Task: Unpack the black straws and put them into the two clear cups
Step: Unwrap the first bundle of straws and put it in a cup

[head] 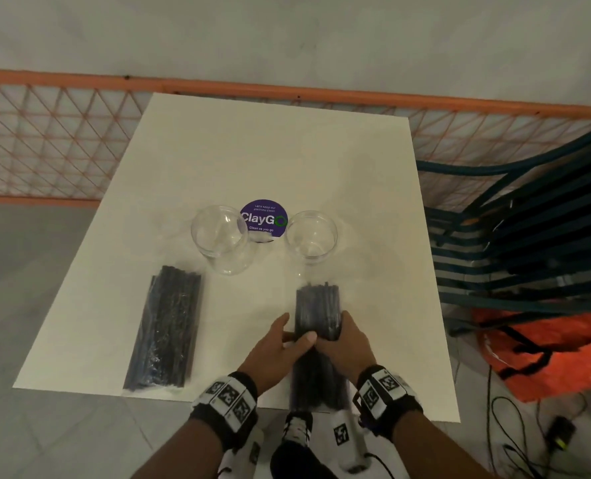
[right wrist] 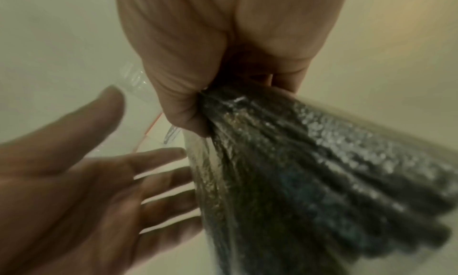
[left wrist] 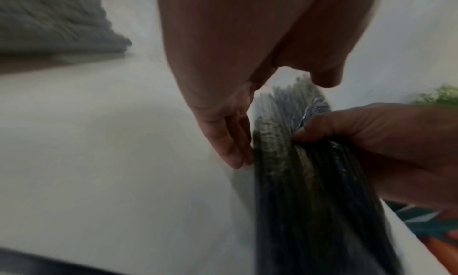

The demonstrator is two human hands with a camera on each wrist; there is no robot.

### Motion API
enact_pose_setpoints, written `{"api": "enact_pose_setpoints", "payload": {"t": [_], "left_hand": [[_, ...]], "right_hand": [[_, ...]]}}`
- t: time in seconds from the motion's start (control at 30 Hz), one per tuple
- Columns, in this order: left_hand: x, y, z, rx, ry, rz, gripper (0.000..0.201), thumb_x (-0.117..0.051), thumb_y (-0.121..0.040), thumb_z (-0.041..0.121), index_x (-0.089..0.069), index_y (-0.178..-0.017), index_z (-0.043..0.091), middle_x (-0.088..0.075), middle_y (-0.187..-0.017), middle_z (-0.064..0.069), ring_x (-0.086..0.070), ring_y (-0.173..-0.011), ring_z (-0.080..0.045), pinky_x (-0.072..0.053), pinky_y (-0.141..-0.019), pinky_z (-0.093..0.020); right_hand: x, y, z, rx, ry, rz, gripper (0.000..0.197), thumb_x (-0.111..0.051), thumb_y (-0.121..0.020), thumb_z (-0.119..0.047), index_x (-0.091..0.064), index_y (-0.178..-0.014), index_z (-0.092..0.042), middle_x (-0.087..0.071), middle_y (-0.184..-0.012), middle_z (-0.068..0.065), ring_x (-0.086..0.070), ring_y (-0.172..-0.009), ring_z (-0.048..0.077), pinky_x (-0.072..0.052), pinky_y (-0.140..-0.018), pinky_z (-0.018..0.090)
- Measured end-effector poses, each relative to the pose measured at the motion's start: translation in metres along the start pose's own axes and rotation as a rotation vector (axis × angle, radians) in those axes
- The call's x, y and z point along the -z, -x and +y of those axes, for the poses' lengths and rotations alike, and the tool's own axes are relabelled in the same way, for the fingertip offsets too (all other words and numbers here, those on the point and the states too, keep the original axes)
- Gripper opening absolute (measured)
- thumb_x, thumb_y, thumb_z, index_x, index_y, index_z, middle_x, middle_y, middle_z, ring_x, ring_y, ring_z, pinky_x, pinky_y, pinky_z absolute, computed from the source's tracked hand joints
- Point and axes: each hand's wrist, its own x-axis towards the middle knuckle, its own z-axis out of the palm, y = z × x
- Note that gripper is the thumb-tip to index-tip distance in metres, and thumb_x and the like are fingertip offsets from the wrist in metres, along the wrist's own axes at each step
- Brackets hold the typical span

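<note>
Over the white table (head: 218,160), right hand (head: 347,344) clenches straw pack (head: 318,312); left hand (head: 269,350) spread beside.

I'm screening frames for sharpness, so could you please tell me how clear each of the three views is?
Head view: dim but fairly sharp, purple round sticker legible, two clear plastic cups faint. Left wrist view: motion-smeared, left hand soft. Right wrist view: yellowish, blurred, speckled glare on the plastic-wrapped pack of black straws gripped by the right hand.
</note>
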Motion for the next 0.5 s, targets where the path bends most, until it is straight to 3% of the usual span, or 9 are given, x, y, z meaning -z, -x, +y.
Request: {"api": "enact_pose_setpoints", "payload": {"t": [0.1, 0.17, 0.27, 0.3, 0.4, 0.5], "left_hand": [[-0.004, -0.012, 0.009, -0.019, 0.133, 0.030, 0.082, -0.065, -0.076, 0.070, -0.046, -0.142, 0.024, -0.063, -0.136, 0.001, -0.062, -0.119, -0.014, -0.049, -0.108, -0.039], [-0.005, -0.015, 0.011, -0.029, 0.035, -0.012, 0.079, -0.056, -0.075, 0.075, -0.052, -0.138, 0.026, -0.065, -0.133, 0.003, -0.062, -0.120, -0.015, -0.047, -0.110, -0.042], [-0.007, -0.016, 0.012, -0.071, -0.178, -0.024, 0.057, -0.050, -0.095, 0.058, -0.048, -0.141, 0.024, -0.061, -0.136, 0.002, -0.058, -0.124, -0.018, -0.043, -0.109, -0.034], [-0.007, -0.016, 0.011, -0.095, -0.189, -0.013, 0.055, -0.048, -0.097, 0.056, -0.047, -0.142, 0.025, -0.059, -0.136, 0.003, -0.057, -0.125, -0.017, -0.043, -0.110, -0.032], [-0.003, -0.013, 0.011, -0.144, -0.133, 0.018, 0.066, -0.043, -0.089, 0.071, -0.042, -0.143, 0.033, -0.056, -0.139, 0.005, -0.053, -0.129, -0.014, -0.040, -0.114, -0.041], [0.001, -0.010, 0.020, -0.189, -0.195, 0.058, 0.052, -0.045, -0.097, 0.059, -0.043, -0.140, 0.030, -0.054, -0.134, 0.004, -0.050, -0.126, -0.014, -0.039, -0.112, -0.036]], "right_hand": [[-0.006, 0.015, -0.005, 0.091, -0.129, -0.078, 0.047, -0.078, -0.075, -0.025, -0.047, -0.110, -0.024, -0.066, -0.097, -0.005, -0.066, -0.085, 0.015, -0.055, -0.071, 0.031], [-0.008, 0.018, -0.006, 0.102, -0.186, -0.153, 0.056, -0.079, -0.074, -0.017, -0.044, -0.117, -0.023, -0.065, -0.104, -0.004, -0.066, -0.092, 0.014, -0.058, -0.080, 0.036], [-0.010, 0.013, -0.006, 0.104, -0.244, -0.245, 0.063, -0.078, -0.070, -0.010, -0.043, -0.121, -0.018, -0.064, -0.109, 0.005, -0.067, -0.097, 0.018, -0.059, -0.087, 0.044], [-0.009, 0.011, -0.008, 0.110, -0.261, -0.265, 0.064, -0.079, -0.068, -0.013, -0.043, -0.121, -0.019, -0.065, -0.110, 0.006, -0.068, -0.098, 0.019, -0.058, -0.087, 0.046], [-0.009, 0.009, -0.014, 0.157, -0.360, -0.281, 0.067, -0.078, -0.068, -0.012, -0.043, -0.125, -0.022, -0.066, -0.115, 0.007, -0.068, -0.103, 0.020, -0.059, -0.088, 0.045], [-0.007, 0.010, -0.025, 0.204, -0.377, -0.170, 0.068, -0.078, -0.066, -0.019, -0.043, -0.122, -0.030, -0.067, -0.113, 0.001, -0.068, -0.102, 0.018, -0.059, -0.088, 0.041]]}}
